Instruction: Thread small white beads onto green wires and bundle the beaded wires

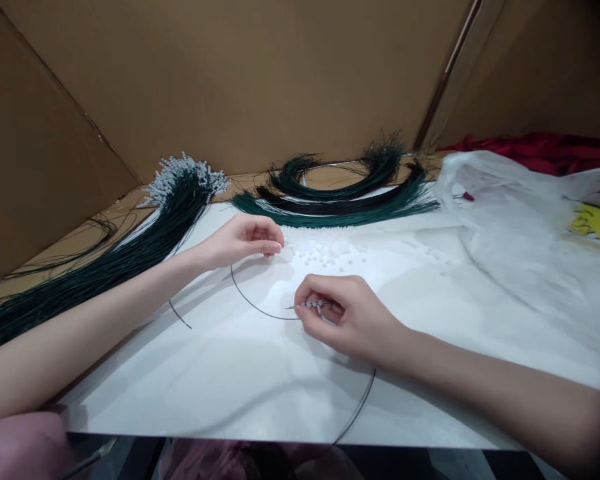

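Observation:
My right hand [341, 316] rests on the white sheet [240, 373], fingers pinched on the end of a thin dark wire [254, 305] that carries a short row of small white beads [312, 305]. The wire curves left in an arc towards my left hand [243, 240]. My left hand lies curled, fingertips pressed together beside a scatter of small white beads [325, 252]; whether it holds one is too small to tell. A second wire piece [357, 407] trails out under my right wrist to the front edge.
A long bundle of dark green wires with white beaded tips [180, 183] lies at the left. Curved bundles of green and black wires [340, 193] lie behind. A crumpled white plastic bag [520, 233] and red fabric [545, 147] sit at the right. Cardboard walls [230, 80] enclose the back.

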Motion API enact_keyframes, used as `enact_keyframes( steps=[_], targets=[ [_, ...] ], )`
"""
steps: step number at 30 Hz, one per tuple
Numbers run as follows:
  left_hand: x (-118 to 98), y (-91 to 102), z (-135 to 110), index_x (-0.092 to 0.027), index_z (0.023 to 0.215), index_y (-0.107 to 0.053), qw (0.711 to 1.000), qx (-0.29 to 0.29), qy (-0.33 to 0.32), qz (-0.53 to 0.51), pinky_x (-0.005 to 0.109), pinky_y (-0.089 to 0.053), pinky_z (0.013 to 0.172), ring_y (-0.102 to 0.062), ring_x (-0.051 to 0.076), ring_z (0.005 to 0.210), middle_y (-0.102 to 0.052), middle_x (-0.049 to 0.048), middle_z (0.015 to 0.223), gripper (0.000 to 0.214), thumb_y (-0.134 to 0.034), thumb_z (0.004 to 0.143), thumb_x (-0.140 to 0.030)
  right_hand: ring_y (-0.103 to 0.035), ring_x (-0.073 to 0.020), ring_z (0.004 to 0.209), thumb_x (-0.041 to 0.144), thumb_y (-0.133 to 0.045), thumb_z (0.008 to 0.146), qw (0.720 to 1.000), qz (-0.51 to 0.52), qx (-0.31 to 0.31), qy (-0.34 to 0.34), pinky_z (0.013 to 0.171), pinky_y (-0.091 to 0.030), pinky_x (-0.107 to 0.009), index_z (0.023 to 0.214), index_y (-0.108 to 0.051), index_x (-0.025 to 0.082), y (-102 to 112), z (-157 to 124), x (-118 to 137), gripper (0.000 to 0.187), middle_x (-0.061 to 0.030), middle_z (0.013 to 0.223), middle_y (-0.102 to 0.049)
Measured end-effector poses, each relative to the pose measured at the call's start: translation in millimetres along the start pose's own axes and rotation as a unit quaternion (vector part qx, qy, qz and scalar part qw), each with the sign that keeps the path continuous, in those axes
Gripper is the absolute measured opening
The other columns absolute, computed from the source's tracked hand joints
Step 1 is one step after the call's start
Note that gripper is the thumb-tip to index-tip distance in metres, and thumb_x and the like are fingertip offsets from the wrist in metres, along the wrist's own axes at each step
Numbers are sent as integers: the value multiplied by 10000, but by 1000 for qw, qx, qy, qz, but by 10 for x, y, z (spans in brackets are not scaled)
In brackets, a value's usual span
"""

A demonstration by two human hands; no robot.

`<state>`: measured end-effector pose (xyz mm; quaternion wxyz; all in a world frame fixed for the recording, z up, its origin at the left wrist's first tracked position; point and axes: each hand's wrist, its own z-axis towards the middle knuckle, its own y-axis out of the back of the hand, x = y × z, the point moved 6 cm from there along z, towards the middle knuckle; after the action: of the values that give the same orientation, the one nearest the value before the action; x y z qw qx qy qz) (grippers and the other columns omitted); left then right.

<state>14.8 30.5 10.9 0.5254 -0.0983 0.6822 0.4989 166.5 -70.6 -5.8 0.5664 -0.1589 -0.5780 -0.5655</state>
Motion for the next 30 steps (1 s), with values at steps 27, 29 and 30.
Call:
enact_keyframes(
  steps=[27,29,30],
  targets=[
    [-234,37,266,-156,876,-714,908,-82,-232,338,233,-440,641,-622,140,720,-701,55,840,169,-561,915,-216,-321,-33,470,135,-580,816,1000,16,-6,-25,450,-259,-179,743,-596,152,15,13,-44,77,66,576,-469],
    [-175,12,410,-152,904,-714,896,-58,-237,370,241,-444,650,-629,149,736,-705,62,867,184,-537,914,-203,-321,-33,474,140,-582,820,1000,15,-4,-25,455,-262,-179,742,-593,154,14,5,-48,80,64,584,-476],
    [-162,-8,455,-151,919,-713,893,-50,-240,378,246,-446,656,-631,152,744,-707,63,880,188,-530,912,-195,-317,-32,474,142,-582,821,1000,16,-1,-25,455,-262,-179,742,-593,154,11,0,-48,81,64,585,-475]
  ],
)
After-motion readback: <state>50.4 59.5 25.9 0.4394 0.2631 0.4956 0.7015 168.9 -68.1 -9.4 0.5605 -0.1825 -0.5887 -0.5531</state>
